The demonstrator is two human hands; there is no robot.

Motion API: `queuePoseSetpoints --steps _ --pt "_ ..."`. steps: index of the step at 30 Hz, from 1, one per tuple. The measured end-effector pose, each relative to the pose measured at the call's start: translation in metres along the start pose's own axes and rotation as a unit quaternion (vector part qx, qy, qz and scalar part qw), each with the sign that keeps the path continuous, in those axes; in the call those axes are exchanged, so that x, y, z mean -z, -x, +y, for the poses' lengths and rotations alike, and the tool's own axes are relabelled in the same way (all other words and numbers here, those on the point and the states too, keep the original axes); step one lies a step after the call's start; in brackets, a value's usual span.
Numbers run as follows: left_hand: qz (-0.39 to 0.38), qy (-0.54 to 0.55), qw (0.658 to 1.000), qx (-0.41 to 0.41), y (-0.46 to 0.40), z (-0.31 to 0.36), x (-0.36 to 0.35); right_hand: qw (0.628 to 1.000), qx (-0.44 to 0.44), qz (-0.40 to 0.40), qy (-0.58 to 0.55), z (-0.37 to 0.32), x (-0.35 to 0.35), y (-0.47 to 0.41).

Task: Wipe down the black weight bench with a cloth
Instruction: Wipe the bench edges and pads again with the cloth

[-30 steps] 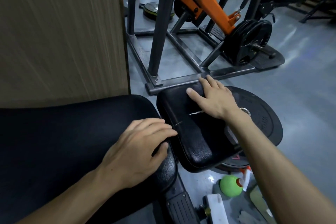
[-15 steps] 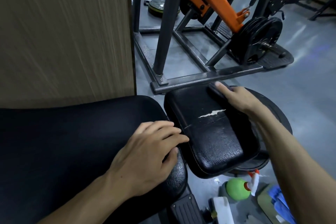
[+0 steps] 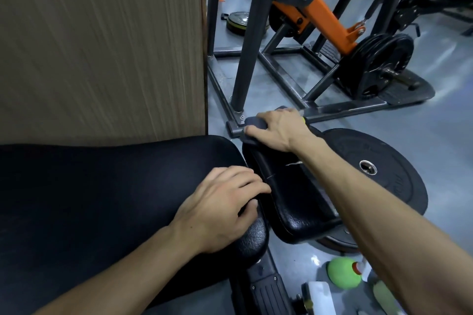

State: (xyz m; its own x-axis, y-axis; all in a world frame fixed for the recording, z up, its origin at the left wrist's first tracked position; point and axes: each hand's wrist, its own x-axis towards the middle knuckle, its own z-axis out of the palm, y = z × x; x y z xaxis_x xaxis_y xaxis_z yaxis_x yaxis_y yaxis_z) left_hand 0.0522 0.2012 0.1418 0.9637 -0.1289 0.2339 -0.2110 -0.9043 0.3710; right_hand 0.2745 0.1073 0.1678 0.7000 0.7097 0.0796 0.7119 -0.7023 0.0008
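Observation:
The black weight bench has a long pad (image 3: 102,199) at the left and a smaller seat pad (image 3: 302,202) with a white tear to its right. My left hand (image 3: 220,204) rests on the long pad's right end, fingers lying over the top and thumb against the side. My right hand (image 3: 279,130) is at the seat pad's far edge and grips a dark grey cloth (image 3: 256,123) there, with its fingers curled over the edge. Most of the cloth is hidden under the hand.
A wood-grain panel (image 3: 102,46) stands behind the long pad. A dark steel machine frame (image 3: 245,59) with orange arms and loaded plates (image 3: 378,64) stands beyond the seat pad. A big black weight plate (image 3: 389,151) lies under the seat pad. A green spray bottle (image 3: 343,273) lies on the floor.
My right hand slid from the middle of the seat pad to its far right corner, then left along the far edge, and the cloth now shows. The left hand stayed put.

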Motion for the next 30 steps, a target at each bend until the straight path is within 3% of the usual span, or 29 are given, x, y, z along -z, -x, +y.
queuePoseSetpoints --steps 2,6,11,18,25,30 --pt "0.003 0.005 1.000 0.003 0.001 0.000 -0.001 1.000 0.005 -0.006 -0.005 0.005 0.000 0.000" --pt "0.009 0.008 1.000 0.000 -0.001 -0.001 -0.001 0.993 -0.063 -0.101 0.002 -0.003 0.003 -0.029" --pt "0.001 0.003 1.000 -0.009 -0.002 -0.005 -0.001 0.991 -0.006 -0.131 -0.028 -0.046 -0.006 -0.039" --pt "0.008 -0.006 1.000 -0.005 -0.002 -0.005 -0.002 0.996 0.028 -0.083 -0.019 -0.052 0.003 -0.014" --pt "-0.003 -0.019 1.000 -0.013 0.001 -0.003 0.002 0.992 0.070 0.062 -0.086 -0.053 0.000 0.025" --pt "0.000 -0.091 0.995 -0.046 0.004 0.003 0.006 0.983 0.074 0.137 -0.101 -0.055 0.002 0.054"
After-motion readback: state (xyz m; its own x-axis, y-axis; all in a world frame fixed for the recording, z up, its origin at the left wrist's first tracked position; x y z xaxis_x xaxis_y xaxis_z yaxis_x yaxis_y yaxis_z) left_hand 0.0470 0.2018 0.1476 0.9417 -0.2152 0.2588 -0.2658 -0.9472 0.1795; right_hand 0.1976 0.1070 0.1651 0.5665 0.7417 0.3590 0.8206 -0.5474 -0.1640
